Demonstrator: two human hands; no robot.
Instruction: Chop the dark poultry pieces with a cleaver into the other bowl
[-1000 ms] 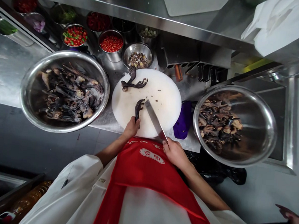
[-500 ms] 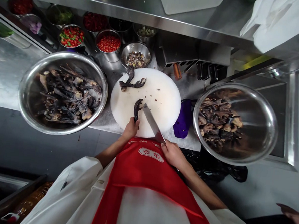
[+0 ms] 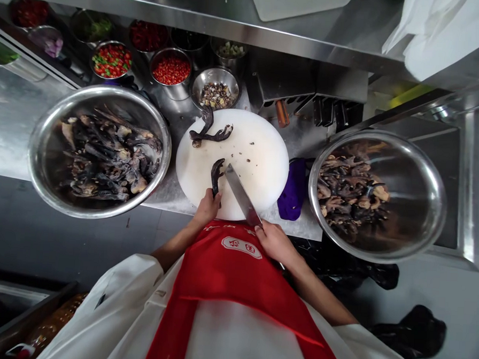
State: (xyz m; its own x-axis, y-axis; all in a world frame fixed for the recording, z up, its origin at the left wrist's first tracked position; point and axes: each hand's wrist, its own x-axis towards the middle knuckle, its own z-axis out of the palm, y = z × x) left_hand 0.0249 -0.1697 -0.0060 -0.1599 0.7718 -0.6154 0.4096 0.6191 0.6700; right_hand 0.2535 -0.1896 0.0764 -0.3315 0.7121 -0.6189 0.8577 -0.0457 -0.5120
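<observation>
My left hand (image 3: 208, 207) is closed round the lower end of a dark chicken foot (image 3: 216, 174), whose toes point away from me over the round white cutting board (image 3: 265, 148). In my right hand (image 3: 275, 241) is the handle of a knife (image 3: 242, 194); its blade slants up and left across the board, with the tip close to the foot's toes. Two more dark feet (image 3: 213, 136) lie at the board's upper left edge. Small dark scraps (image 3: 248, 160) are scattered near the middle of the board.
A steel bowl (image 3: 38, 182) of dark feet stands at left, another steel bowl (image 3: 422, 210) with cut pieces at right. A purple cloth (image 3: 292, 190) lies beside the board. Behind are a small scrap bowl (image 3: 216, 88), chopped-chilli pots (image 3: 172, 70) and a knife rack (image 3: 285, 77). A steel shelf overhangs.
The foot and the knife have shifted slightly left, both still held. At lower right, another person's hand has gone from view and a black bag shows there.
</observation>
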